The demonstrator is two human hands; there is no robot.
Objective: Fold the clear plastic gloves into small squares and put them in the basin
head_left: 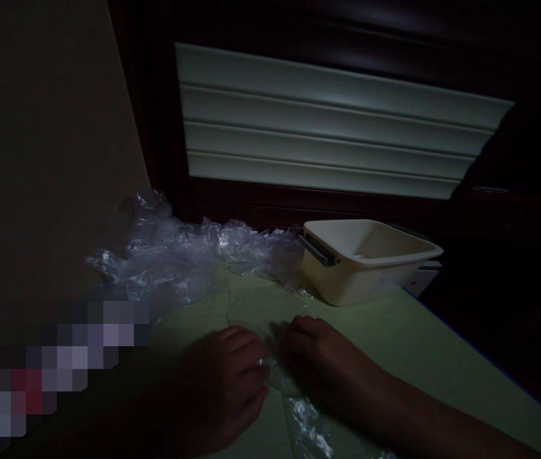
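My left hand (239, 386) is curled, with its fingers closed on a thin clear plastic bag (306, 424) low over the pale green tabletop. Close by on the right, my right hand (315, 357) pinches the same plastic, its fingertips bent down and partly hidden. A small gap separates the two hands, and a bit of shiny film shows in it. The bag's crinkled part lies below my right wrist, running toward the bottom edge. Dim light makes the bag's outline hard to follow.
A heap of crumpled clear plastic (174, 248) lies along the back left of the table (375, 331). At the back right stands a cream plastic tub (366, 280) with dark handles, near the table's edge. Behind rises a dark wooden panel with pale slats (327, 127).
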